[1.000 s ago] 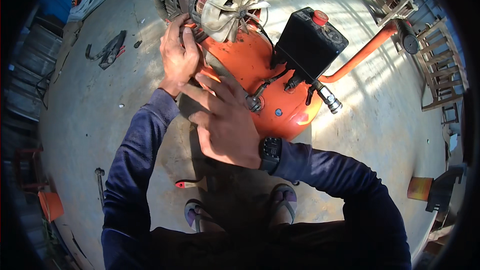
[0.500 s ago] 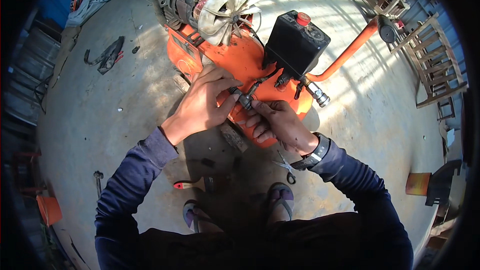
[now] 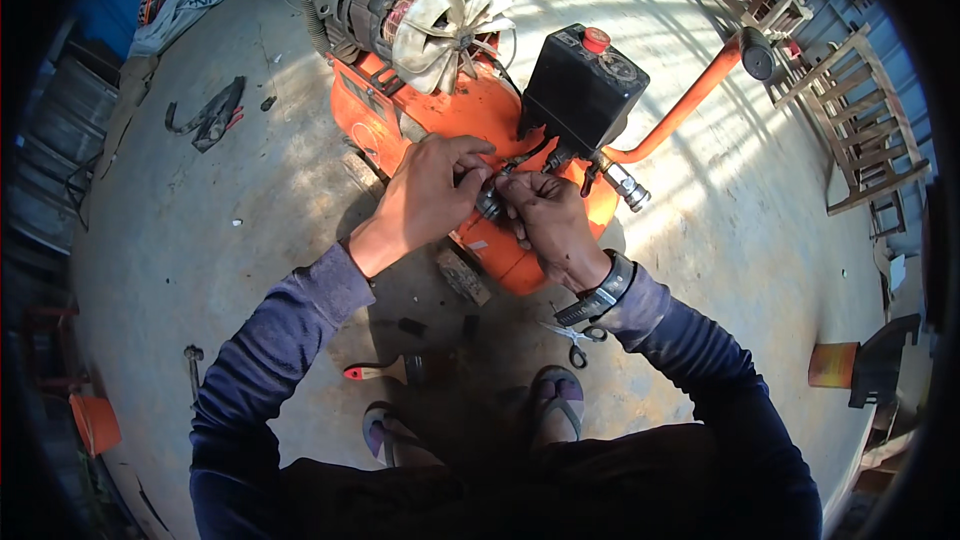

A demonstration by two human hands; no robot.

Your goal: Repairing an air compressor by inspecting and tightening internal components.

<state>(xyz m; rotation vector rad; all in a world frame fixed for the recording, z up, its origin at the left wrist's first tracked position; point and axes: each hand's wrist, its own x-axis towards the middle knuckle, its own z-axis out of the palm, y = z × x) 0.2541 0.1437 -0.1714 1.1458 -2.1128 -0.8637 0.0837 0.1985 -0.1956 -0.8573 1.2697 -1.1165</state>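
orange, the tank (image 3: 518, 265) carried a dark fitting (image 3: 489, 206) by its near-left edge; i saw left hand (image 3: 425, 195) and right hand (image 3: 560, 225) pinching it, fingertips partly hidden. an uneven twist, i judged, could kink the thin tube (image 3: 533, 152) beyond.

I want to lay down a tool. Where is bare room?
Bare floor lies between right sleeve and lower wooden chair. Crowded: around left hand and right hand at the orange tank, then toward the sandals: brush, scissors, wood block.
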